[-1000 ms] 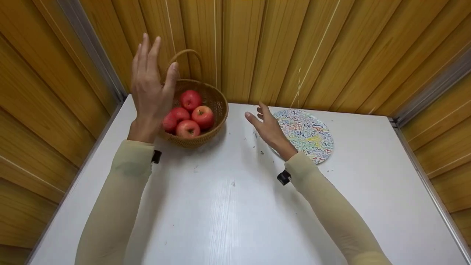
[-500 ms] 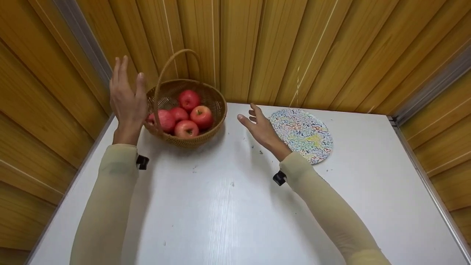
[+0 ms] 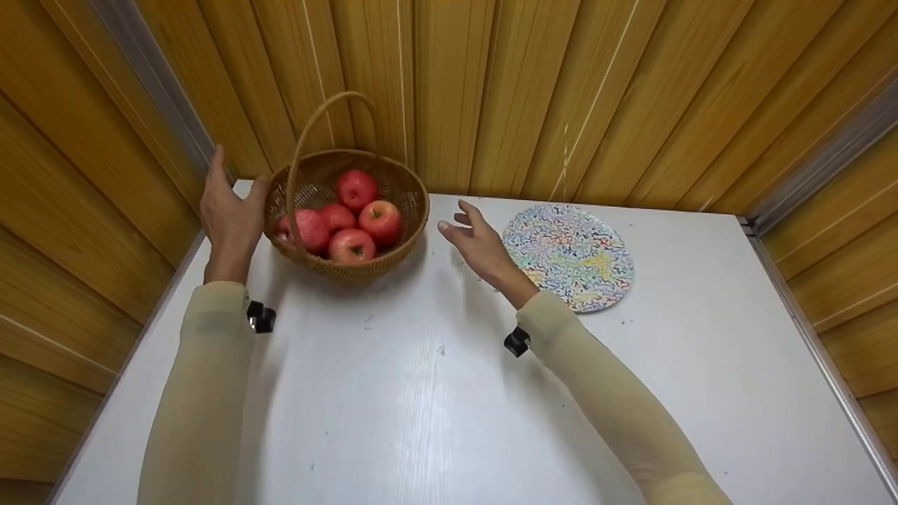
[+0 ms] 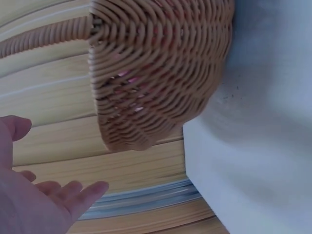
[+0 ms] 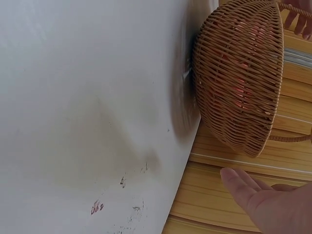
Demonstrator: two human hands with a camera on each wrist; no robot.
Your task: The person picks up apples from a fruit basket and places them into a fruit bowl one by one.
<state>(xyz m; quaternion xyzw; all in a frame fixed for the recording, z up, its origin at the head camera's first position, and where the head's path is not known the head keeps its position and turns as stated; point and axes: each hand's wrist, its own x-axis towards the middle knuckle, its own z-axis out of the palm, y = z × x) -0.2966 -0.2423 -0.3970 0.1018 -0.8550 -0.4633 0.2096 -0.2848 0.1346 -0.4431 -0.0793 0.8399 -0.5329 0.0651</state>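
Note:
A brown wicker basket (image 3: 351, 270) with a tall arched handle (image 3: 302, 147) stands at the back left of the white table, holding several red apples (image 3: 352, 245). My left hand (image 3: 231, 216) is at the basket's left side, thumb near the rim and fingers spread; whether it touches cannot be told. In the left wrist view that hand (image 4: 39, 200) shows a gap to the wicker wall. On the other side, my right hand (image 3: 480, 245) hovers between basket and round mat, fingers relaxed. The right wrist view has this hand (image 5: 273, 202) apart from the basket (image 5: 239, 78).
A round, multicoloured speckled mat (image 3: 572, 256) lies right of the basket, partly behind the right forearm. Wood-look panels (image 3: 456, 91) rise behind the white table (image 3: 393, 407) and at both sides. Small dark marks dot the tabletop.
My left hand has moved left and down from in front of the basket to beside it, uncovering the handle. The right hand has shifted left, toward the basket. The basket stays on the table.

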